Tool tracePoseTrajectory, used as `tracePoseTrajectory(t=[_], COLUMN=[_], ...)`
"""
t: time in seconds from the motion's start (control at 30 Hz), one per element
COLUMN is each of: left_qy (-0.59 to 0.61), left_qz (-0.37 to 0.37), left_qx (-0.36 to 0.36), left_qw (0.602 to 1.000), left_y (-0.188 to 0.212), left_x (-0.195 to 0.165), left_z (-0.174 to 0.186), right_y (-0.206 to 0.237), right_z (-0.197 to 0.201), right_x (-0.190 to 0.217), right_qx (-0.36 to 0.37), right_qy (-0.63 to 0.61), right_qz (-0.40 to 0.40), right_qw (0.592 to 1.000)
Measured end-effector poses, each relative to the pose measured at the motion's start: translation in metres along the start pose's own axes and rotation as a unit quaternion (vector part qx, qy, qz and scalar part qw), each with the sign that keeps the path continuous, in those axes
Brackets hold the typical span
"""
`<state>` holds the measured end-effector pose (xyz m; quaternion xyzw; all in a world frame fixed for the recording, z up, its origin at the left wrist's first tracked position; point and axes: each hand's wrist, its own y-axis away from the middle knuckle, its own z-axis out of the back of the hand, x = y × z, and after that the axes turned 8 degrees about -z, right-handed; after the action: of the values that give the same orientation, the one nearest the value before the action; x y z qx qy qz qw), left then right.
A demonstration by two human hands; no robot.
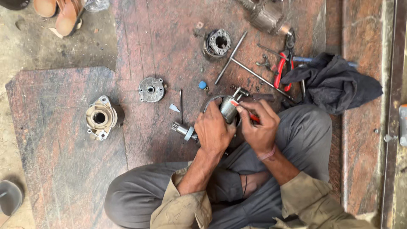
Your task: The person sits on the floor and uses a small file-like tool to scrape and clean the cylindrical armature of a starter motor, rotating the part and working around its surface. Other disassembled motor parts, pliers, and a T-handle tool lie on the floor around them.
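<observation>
Person sits cross-legged on the stone floor (161, 38), both hands meeting in front of the knees. Left hand (214, 131) wraps closed around a shaft (183, 129), whose splined end pokes out left of the fist. Shaft's long axis runs roughly lower-left to upper-right, up toward the cylinder (229, 108). Cylinder sits just above the left hand's knuckles, touching the thumb side, tilted with its top toward upper right. It is grey, shiny metal, worn and greasy, with a small metal fitting at the top end.

Right hand (259, 127) is closed on a thin red-handled tool (253, 117), fingertips pressed against the cylinder's right side. Tool tip is hidden; cannot tell where it touches. Both hands touch the cylinder; the right comes in from the right, the left from below.

Around: housing (100, 118) well left, round plate (151, 89) upper left, T-wrench (237, 63), red pliers (283, 68), dark rag (335, 82) right.
</observation>
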<state>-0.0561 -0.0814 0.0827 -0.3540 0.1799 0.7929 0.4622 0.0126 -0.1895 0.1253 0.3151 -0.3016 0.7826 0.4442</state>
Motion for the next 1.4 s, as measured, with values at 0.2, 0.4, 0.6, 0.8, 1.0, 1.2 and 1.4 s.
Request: tracePoseTrajectory(t=[0.2, 0.4, 0.6, 0.8, 1.0, 1.2, 1.4], left_qy=[-0.005, -0.028, -0.019, -0.014, -0.013, -0.024, -0.014], left_qz=[-0.001, -0.001, -0.027, -0.044, -0.017, -0.008, -0.012], left_qx=[0.006, 0.014, -0.006, -0.018, -0.003, 0.004, 0.005], left_qw=[1.0, 1.0, 0.999, 0.999, 1.0, 1.0, 1.0], left_y=[0.0, -0.001, 0.001, -0.001, -0.002, -0.003, -0.002], left_x=[0.002, 0.007, 0.007, 0.006, 0.004, 0.004, 0.004], left_z=[-0.001, -0.006, -0.008, -0.005, -0.002, -0.004, -0.005], right_y=[-0.002, 0.004, 0.001, 0.004, 0.001, 0.0, 0.002], right_z=[0.0, -0.002, -0.005, -0.006, -0.005, -0.002, 0.001], right_x=[0.001, -0.005, -0.014, -0.013, -0.011, -0.007, -0.017], right_qx=[0.0, 0.019, -0.009, 0.015, 0.025, 0.013, 0.013], right_qy=[0.009, 0.029, 0.044, 0.014, 0.001, 0.011, 0.052], right_qz=[-0.029, 0.056, 0.044, 0.073, 0.056, 0.063, 0.052], right_qw=[1.0, 0.998, 0.998, 0.997, 0.998, 0.998, 0.997])
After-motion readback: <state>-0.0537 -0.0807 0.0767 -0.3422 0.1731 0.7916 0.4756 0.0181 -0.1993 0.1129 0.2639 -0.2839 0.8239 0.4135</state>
